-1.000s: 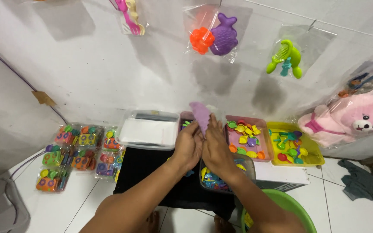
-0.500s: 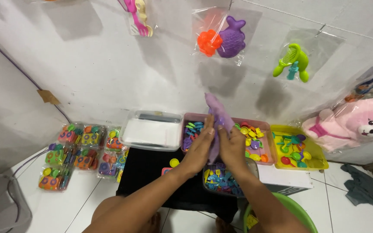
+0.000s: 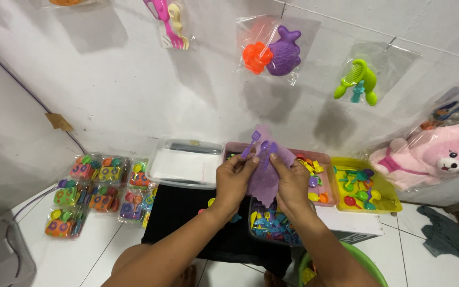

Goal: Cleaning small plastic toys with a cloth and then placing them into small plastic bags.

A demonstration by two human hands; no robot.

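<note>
The left hand's fingertips (image 3: pixel 240 161) pinch the upper left edge of a thin, pale purple plastic pouch (image 3: pixel 265 180), and the right hand's fingertips (image 3: pixel 278 161) pinch its upper right edge, so both hands are closed on it. Small purple plastic toy utensils (image 3: pixel 259 144) poke out of the pouch's top, between the two grips. The left hand (image 3: pixel 233 179) and right hand (image 3: pixel 293 186) hold the pouch up in the air, above a clear tub of mixed small toy cutlery (image 3: pixel 272 223).

The pouch looks very light, limp and a little slick; it would likely crumple if squeezed, so the top edges near the opening seem the sound places to hold it.

Behind the pouch sits a pink tray of coloured toy dishes (image 3: pixel 314 175). Right of the pouch is a yellow tray of small toy spoons (image 3: pixel 362 186); left of it, a clear lidded box (image 3: pixel 184 162). Further left of the pouch lie clear packets of filled toy sets (image 3: pixel 96 191) on the white floor. Below the pouch is a black cloth (image 3: pixel 187 223). On the wall above the pouch hang bagged toys: an orange flower and purple fish mould (image 3: pixel 272 50), a green comb set (image 3: pixel 357 79), and a pink plush bear (image 3: pixel 436 154) to the right.
</note>
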